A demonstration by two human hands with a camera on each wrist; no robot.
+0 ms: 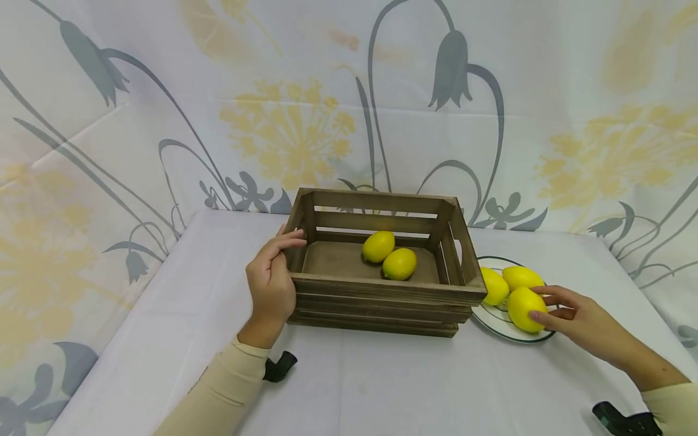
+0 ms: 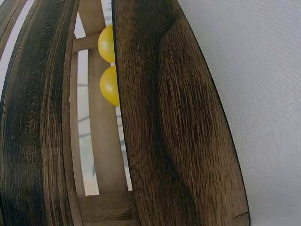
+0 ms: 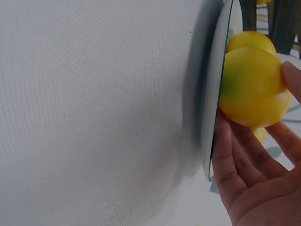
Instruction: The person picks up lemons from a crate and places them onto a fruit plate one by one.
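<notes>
lemons (image 1: 399,264) sit paired in a wooden crate (image 1: 376,303) the left hand (image 1: 272,284) holds, while the right hand (image 1: 589,321) grips another lemon (image 1: 523,307) at the plate (image 1: 497,322).

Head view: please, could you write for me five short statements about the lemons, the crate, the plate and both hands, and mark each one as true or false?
1. Two lemons lie in the crate. True.
2. The right hand holds a lemon at the plate. True.
3. The left hand touches the plate. False: it is on the crate's left end.
4. The plate stands to the left of the crate. False: it stands to the right.
5. The lemons in the crate are green. False: they are yellow.
</notes>
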